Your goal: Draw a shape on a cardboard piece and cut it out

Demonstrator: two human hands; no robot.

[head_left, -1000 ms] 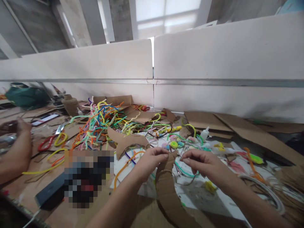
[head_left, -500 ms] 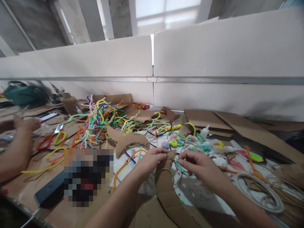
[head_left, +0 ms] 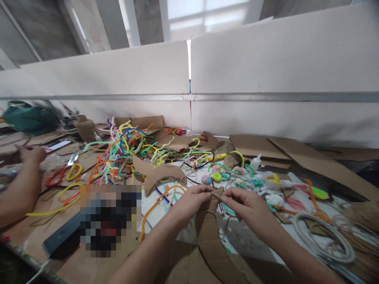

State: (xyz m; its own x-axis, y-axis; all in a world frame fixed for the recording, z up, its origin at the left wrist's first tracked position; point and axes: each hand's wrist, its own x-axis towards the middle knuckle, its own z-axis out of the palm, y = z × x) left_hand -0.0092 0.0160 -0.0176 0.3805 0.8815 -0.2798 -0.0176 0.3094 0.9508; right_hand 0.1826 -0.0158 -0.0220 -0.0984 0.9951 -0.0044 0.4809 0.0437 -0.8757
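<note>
My left hand (head_left: 189, 202) pinches the top end of a curved brown cardboard strip (head_left: 209, 236) that rises from the table toward me. Right beside it, my right hand (head_left: 245, 205) pinches a thin brown string (head_left: 218, 196) at the strip's tip. The fingertips of the two hands nearly touch. A thin loop of that string hangs against the strip just below the tip. Under the hands lies a white sheet (head_left: 237, 236) strewn with teal and orange pipe cleaners.
A heap of coloured pipe cleaners (head_left: 124, 152) covers the table's middle, with a cardboard cut-out (head_left: 156, 173) in front. Pom-poms (head_left: 216, 177), a glue bottle (head_left: 255, 162) and flat cardboard sheets (head_left: 296, 156) lie to the right. Another person's hand (head_left: 28, 154) works at the far left. White partitions (head_left: 266, 79) stand behind.
My right hand has moved left toward the strip's tip until it nearly meets my left hand. The other person's hand at the left has shifted slightly.
</note>
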